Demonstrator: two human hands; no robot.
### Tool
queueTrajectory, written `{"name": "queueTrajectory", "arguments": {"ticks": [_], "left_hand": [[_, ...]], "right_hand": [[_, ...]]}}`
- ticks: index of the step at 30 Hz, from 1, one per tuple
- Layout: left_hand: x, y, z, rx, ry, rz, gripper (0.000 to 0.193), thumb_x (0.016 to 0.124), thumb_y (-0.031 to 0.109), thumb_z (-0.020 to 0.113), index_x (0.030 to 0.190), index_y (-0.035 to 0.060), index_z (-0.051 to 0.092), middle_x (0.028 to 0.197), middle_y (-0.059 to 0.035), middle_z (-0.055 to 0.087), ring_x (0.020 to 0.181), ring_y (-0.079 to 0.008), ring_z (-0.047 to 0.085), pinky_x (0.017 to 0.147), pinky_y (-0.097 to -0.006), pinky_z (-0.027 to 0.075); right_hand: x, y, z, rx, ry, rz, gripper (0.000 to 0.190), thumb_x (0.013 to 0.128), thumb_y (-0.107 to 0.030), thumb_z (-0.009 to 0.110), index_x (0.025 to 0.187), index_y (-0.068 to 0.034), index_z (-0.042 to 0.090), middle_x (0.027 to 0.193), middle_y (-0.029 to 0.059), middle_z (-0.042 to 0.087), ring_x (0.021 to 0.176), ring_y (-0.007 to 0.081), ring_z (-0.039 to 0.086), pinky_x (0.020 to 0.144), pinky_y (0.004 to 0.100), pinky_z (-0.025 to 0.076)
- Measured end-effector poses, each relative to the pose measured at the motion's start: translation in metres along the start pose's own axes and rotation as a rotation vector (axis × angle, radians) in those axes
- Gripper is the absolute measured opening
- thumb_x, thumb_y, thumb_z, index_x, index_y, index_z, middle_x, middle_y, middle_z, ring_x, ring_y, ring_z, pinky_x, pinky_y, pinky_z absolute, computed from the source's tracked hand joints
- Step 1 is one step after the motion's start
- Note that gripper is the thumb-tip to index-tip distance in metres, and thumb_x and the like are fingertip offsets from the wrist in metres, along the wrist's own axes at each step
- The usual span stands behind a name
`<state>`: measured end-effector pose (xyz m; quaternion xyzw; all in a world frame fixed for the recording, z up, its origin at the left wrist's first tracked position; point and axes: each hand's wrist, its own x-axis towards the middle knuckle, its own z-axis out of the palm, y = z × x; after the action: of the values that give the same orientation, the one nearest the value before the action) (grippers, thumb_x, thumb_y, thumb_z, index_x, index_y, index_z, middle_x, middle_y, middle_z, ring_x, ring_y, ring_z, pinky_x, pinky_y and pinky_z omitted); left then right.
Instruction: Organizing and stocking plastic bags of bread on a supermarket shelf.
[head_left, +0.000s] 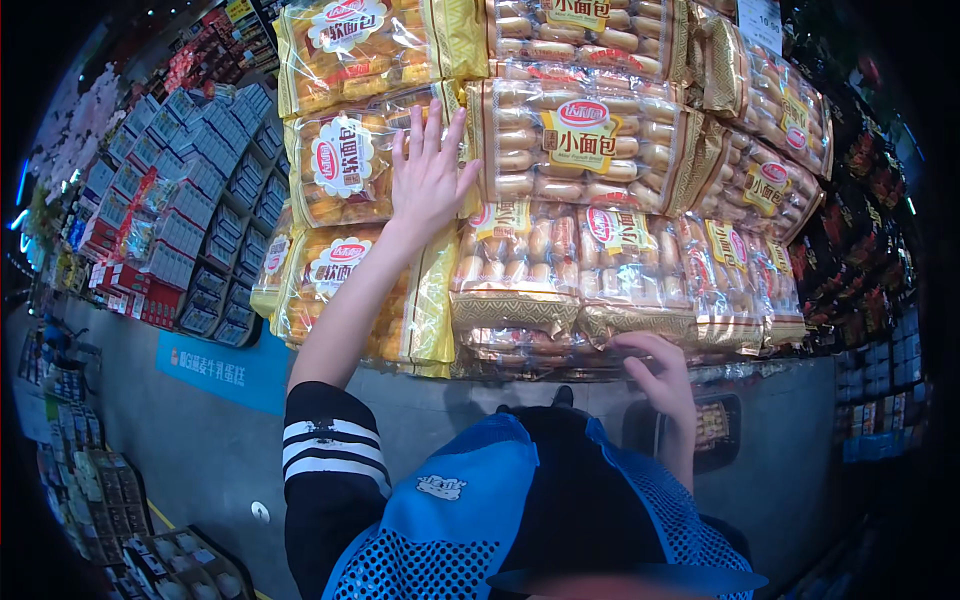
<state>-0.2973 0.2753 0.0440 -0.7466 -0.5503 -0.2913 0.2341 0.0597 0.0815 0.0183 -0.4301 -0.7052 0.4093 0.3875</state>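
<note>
My left hand (429, 180) lies flat, fingers spread, over the right part of a yellow-trimmed clear plastic bag of bread (341, 169). Its thumb reaches towards a gold-trimmed bag of small bread rolls (581, 142) beside it. Lower down, my right hand (664, 375) has its fingers bent and its thumb apart. Its fingertips are close to the bottom edge of another gold-trimmed bag of rolls (634, 277); whether they touch it I cannot tell. Below my left forearm is a further yellow-trimmed bag (405, 300), partly covered by the arm.
More bagged rolls (772, 187) are stacked on the right side of the display. A dark basket (720, 435) with packaged food in it stands on the grey floor (202, 457). Shelves of stacked boxes (187, 187) rise to the left, and low display bins (187, 562) stand behind.
</note>
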Motion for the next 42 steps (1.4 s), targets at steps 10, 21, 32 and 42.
{"name": "queueTrajectory", "arguments": {"ticks": [10, 21, 32, 42], "left_hand": [[-0.005, -0.013, -0.020, -0.057, -0.061, 0.072, 0.058, 0.094, 0.036, 0.052, 0.146, 0.0168, 0.036, 0.154, -0.0173, 0.025, 0.144, -0.0359, 0.019, 0.113, -0.0521, 0.015], [0.076, -0.038, -0.003, -0.158, 0.216, -0.051, 0.084, 0.080, 0.061, 0.062, 0.148, 0.0228, 0.030, 0.153, -0.0206, 0.026, 0.142, -0.0432, 0.020, 0.108, -0.0648, 0.014], [0.062, -0.024, 0.010, 0.026, 0.057, 0.042, 0.082, 0.083, 0.054, 0.060, 0.151, 0.0225, 0.027, 0.156, -0.0054, 0.026, 0.145, -0.0297, 0.021, 0.112, -0.0603, 0.013], [0.070, -0.035, -0.006, -0.150, 0.022, 0.037, 0.078, 0.085, 0.047, 0.062, 0.149, 0.0195, 0.027, 0.155, -0.0091, 0.027, 0.144, -0.0306, 0.021, 0.112, -0.0573, 0.016]], "right_hand": [[-0.028, 0.011, 0.001, 0.031, 0.116, 0.035, 0.028, 0.081, -0.002, 0.063, 0.109, 0.001, 0.066, 0.104, 0.0140, 0.068, 0.100, 0.0241, 0.065, 0.090, 0.0338, 0.048], [-0.031, 0.004, 0.006, 0.024, 0.102, 0.030, 0.028, 0.081, -0.001, 0.063, 0.108, 0.002, 0.066, 0.104, 0.0135, 0.068, 0.099, 0.0229, 0.065, 0.089, 0.0321, 0.049], [-0.038, 0.017, 0.001, 0.086, 0.173, 0.113, 0.026, 0.082, -0.001, 0.060, 0.108, 0.003, 0.066, 0.103, 0.0137, 0.068, 0.098, 0.0225, 0.065, 0.088, 0.0312, 0.049], [-0.029, 0.021, -0.002, 0.091, 0.179, 0.099, 0.026, 0.083, -0.002, 0.061, 0.108, 0.003, 0.066, 0.102, 0.0134, 0.068, 0.096, 0.0218, 0.065, 0.087, 0.0313, 0.050]]}}
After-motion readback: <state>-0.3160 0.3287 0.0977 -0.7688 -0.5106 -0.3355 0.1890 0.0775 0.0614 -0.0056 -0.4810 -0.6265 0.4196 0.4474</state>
